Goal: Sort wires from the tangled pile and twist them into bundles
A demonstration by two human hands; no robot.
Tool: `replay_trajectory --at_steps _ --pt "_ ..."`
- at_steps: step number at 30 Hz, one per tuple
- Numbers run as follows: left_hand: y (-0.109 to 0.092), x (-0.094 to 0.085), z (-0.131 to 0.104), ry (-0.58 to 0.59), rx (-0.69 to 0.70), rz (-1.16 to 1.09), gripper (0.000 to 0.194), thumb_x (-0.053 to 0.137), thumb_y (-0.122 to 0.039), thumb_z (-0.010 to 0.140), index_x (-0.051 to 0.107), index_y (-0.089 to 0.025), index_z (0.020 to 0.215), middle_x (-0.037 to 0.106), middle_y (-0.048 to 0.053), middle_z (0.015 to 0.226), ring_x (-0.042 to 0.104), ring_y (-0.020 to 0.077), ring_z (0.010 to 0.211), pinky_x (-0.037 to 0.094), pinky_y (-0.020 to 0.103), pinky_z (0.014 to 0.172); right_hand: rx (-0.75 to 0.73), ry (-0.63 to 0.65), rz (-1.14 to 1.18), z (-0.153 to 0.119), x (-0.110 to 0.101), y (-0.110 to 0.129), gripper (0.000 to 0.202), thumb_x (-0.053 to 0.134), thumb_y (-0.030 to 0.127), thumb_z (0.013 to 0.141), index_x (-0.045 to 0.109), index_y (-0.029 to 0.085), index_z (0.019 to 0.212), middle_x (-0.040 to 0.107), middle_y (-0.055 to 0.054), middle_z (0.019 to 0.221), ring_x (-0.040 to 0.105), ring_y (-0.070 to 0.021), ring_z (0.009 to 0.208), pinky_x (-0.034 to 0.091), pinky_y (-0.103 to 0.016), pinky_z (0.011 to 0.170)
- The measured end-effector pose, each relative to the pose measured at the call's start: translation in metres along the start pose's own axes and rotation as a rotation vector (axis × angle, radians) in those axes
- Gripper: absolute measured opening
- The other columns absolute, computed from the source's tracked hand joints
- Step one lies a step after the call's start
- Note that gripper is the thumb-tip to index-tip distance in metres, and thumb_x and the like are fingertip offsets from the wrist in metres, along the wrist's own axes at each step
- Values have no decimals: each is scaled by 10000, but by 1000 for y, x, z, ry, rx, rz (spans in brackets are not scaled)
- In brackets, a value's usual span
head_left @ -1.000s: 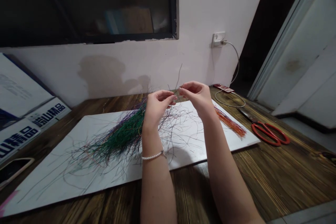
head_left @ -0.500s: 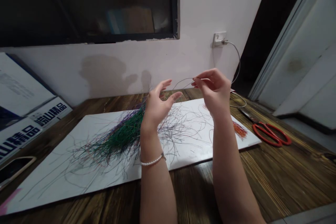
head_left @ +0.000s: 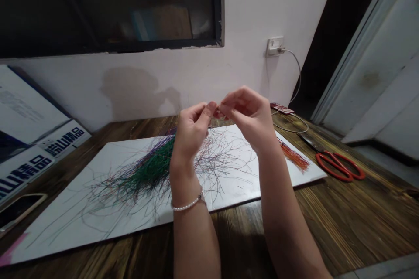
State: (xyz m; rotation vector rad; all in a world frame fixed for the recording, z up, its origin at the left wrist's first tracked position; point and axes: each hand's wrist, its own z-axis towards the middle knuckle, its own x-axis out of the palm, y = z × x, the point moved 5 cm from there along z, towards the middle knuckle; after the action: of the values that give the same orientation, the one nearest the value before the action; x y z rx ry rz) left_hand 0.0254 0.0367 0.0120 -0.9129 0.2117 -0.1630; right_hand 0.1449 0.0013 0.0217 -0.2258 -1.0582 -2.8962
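My left hand (head_left: 191,133), with a pearl bracelet at its wrist, is closed in a pinch above a white board. The fingertips of my right hand (head_left: 250,117) are pinched too and meet those of the left. The thin wire that ran from the right fingers a moment ago is mostly hidden between both hands. Below and to the left lies a tangled pile of thin wires (head_left: 155,161), mostly green with purple and dark strands, spreading behind my left wrist. An orange-red bundle of wires (head_left: 296,159) shows right of my right forearm.
The white board (head_left: 68,200) lies on a dark wooden table (head_left: 353,218). Red-handled scissors (head_left: 340,166) rest off its right end. At left are a phone (head_left: 19,211) and a printed box (head_left: 32,104). A cable runs from the wall socket (head_left: 275,46) towards a red card (head_left: 282,109).
My left hand has closed from an open pose into a pinch. My right hand has moved left with the wire, so the fingertips of both hands now meet.
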Motion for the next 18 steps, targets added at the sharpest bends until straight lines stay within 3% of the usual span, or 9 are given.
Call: replay_trajectory --at_steps 3,7,12,14,17,18 --pt "-5 -8 -2 -23 39 37 315 606 -411 817 576 -178 606 409 -34 485 307 58 403 232 222 392 59 -21 16 1 3 -4 118 634 134 739 536 200 736 585 48 659 610 -92 635 549 -264 645" --pt "-11 -15 -6 -67 81 114 202 625 -326 806 630 -176 670 537 -2 582 422 77 500 313 213 463 128 -49 26 1 5 -9 146 631 156 737 526 207 826 619 42 697 631 -100 662 545 -260 652" --pt "-9 -37 -12 -179 23 166 127 645 -262 781 659 -170 694 494 -18 521 403 74 471 285 220 448 168 -71 -60 0 6 -21 198 605 187 754 532 208 936 661 4 820 653 -112 699 526 -264 658" --pt "-15 -56 -17 -361 58 152 111 640 -227 778 656 -169 686 459 -30 482 393 74 454 274 225 443 174 -61 -115 0 8 -26 189 591 179 757 545 198 939 664 -11 850 654 -114 710 518 -261 647" --pt "-34 -90 -35 -801 213 58 96 639 -203 766 624 -164 680 491 -32 515 400 66 458 244 226 434 194 -12 -200 -1 14 -34 153 567 157 753 582 176 904 669 -24 832 648 -120 703 507 -262 622" --pt "-41 -96 -41 -889 236 7 102 640 -219 765 608 -166 684 513 -30 553 395 58 463 220 225 424 200 10 -225 -2 16 -37 136 557 150 751 597 167 880 670 -29 817 647 -124 700 507 -265 622"
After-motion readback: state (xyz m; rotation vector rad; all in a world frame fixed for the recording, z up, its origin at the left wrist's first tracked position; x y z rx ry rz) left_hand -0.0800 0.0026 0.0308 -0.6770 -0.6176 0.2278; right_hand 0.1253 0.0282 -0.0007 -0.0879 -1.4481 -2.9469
